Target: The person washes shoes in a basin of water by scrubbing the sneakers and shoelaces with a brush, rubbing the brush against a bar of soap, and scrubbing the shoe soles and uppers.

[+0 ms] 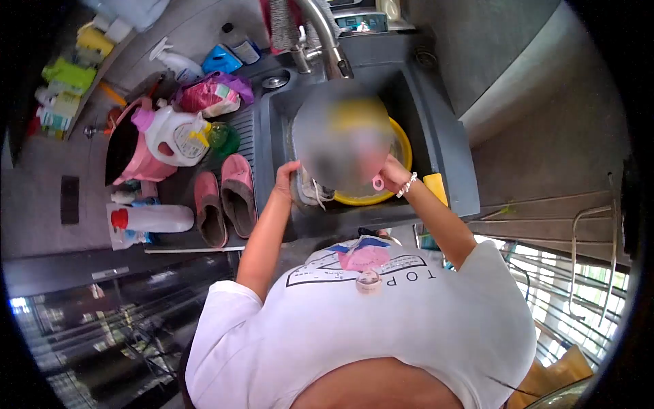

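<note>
Over the grey sink [272, 129], my left hand [287, 180] grips the side of a pale shoe with white laces [315, 193]. A round blurred patch covers most of the shoe and the middle of the sink. On the other side, my right hand [394, 174], with a white band at the wrist, is closed around a pink handle with a looped end [378, 182]; its far part is lost in the blur. Beneath both hands a yellow basin [407, 146] sits in the sink, its contents mostly hidden. The faucet [334, 58] hangs just above the blurred area.
A yellow block [436, 187] rests on the sink's right rim. On the left drainboard stand pink slippers [237, 194], a white detergent jug [178, 140], a green bottle [223, 138] and a pink bucket [129, 153]. A spray bottle [178, 65] lies behind them.
</note>
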Motion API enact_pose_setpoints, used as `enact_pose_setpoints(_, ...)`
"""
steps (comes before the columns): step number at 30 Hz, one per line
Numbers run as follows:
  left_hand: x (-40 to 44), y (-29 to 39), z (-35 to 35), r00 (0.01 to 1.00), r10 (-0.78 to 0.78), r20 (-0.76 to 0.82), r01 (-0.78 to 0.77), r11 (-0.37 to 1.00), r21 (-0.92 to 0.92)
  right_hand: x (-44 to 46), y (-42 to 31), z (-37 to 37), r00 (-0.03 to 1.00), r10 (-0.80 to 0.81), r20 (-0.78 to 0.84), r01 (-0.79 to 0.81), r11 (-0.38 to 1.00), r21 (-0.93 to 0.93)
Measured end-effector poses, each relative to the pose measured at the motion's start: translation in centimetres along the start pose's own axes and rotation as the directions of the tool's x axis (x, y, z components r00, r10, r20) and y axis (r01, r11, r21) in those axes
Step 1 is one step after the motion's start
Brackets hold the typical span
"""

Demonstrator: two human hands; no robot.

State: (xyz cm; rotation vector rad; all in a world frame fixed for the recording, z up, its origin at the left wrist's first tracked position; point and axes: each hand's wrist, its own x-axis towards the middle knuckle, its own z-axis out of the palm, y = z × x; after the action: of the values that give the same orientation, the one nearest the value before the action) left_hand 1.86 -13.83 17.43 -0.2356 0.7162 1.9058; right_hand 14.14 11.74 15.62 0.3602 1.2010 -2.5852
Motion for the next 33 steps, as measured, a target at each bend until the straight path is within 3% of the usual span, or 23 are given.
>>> enact_pose_setpoints(4, -1.3, 1.3, -0.4, 0.992, 0.105, 0.063, -0.107, 0.994, 0.019, -0.7, -1.9, 2.4, 0.996, 0.054, 0.074, -0.055, 0.998, 0.015)
enact_pose_setpoints(6, -1.7, 1.9, -0.3, 0.992, 0.109, 0.067, -0.116, 0.987, 0.113, -1.0, -2.2, 3.2, 0.992, 0.096, 0.082, -0.095, 0.995, -0.012)
enact_pose_setpoints(8, -2.2, 2.3, 0.5, 0.986, 0.075, 0.148, -0.081, 0.996, 0.033, -1.2, -2.7, 3.9, 0.988, 0.133, 0.081, -0.13, 0.991, -0.041)
enact_pose_setpoints(10, -2.5, 2.4, 1.1, 0.986, 0.053, 0.158, -0.065, 0.996, 0.069, -1.3, -3.3, 4.8, 0.987, 0.151, 0.061, -0.135, 0.969, -0.205)
enact_pose_setpoints(14, -1.5, 3.1, 1.5, 0.984, 0.05, 0.172, -0.079, 0.983, 0.164, -0.2, -3.4, 6.9, 0.997, 0.056, 0.051, -0.037, 0.946, -0.321)
enact_pose_setpoints(17, 1.3, 2.4, 0.4, 0.968, 0.249, 0.045, -0.249, 0.905, 0.345, 1.5, -2.9, 7.6, 0.993, 0.118, 0.019, -0.106, 0.943, -0.316)
enact_pose_setpoints(18, 1.4, 2.1, 1.0, 0.969, 0.241, 0.048, -0.242, 0.908, 0.342, 2.1, -2.7, 7.6, 0.988, 0.151, 0.022, -0.134, 0.926, -0.352)
enact_pose_setpoints(21, 0.7, 1.5, 4.6, 0.909, 0.416, -0.024, -0.369, 0.829, 0.421, 1.9, -3.4, 9.4, 0.999, 0.044, -0.027, -0.051, 0.942, -0.333)
enact_pose_setpoints(22, 1.0, 1.2, 4.2, 0.912, 0.41, -0.023, -0.365, 0.834, 0.414, 2.1, -3.3, 8.9, 0.998, 0.047, -0.036, -0.057, 0.941, -0.335)
enact_pose_setpoints(24, 2.5, 1.1, 2.6, 0.887, 0.462, 0.004, -0.416, 0.796, 0.439, 3.8, -2.1, 6.6, 0.99, 0.096, -0.103, -0.137, 0.83, -0.541)
enact_pose_setpoints(25, 3.5, 0.8, 1.5, 0.853, 0.52, 0.053, -0.468, 0.714, 0.521, 6.7, 1.6, 4.3, 0.972, -0.227, -0.056, 0.165, 0.837, -0.522)
enact_pose_setpoints(26, 3.5, 0.4, 1.5, 0.853, 0.52, 0.049, -0.466, 0.717, 0.519, 7.4, 2.6, 4.1, 0.973, -0.223, -0.057, 0.161, 0.837, -0.523)
enact_pose_setpoints(27, 3.6, -0.4, 1.8, 0.749, 0.663, 0.015, -0.416, 0.452, 0.789, 7.7, 3.1, 4.1, 0.94, -0.322, -0.111, 0.237, 0.853, -0.466)
enact_pose_setpoints(28, 2.9, -1.0, 3.4, 0.619, 0.784, 0.044, -0.257, 0.149, 0.955, 7.8, 3.3, 4.2, 0.895, -0.412, -0.17, 0.314, 0.855, -0.413)
enact_pose_setpoints(29, 1.7, -1.0, 4.7, 0.74, 0.668, -0.078, -0.028, 0.147, 0.989, 7.7, 3.3, 4.1, 0.898, -0.406, -0.168, 0.308, 0.854, -0.418)
enact_pose_setpoints(30, 1.9, -1.8, 4.3, 0.738, 0.669, -0.084, -0.029, 0.155, 0.987, 7.4, 2.9, 4.3, 0.878, -0.419, -0.233, 0.259, 0.824, -0.504)
enact_pose_setpoints(32, 2.8, -3.1, 2.9, 0.627, 0.724, 0.286, 0.006, -0.372, 0.928, 7.0, 2.3, 4.9, 0.817, -0.46, -0.348, 0.143, 0.746, -0.65)
enact_pose_setpoints(33, 2.5, -2.9, 3.6, 0.685, 0.699, 0.206, 0.068, -0.343, 0.937, 7.1, 2.3, 4.7, 0.808, -0.435, -0.397, 0.06, 0.732, -0.679)
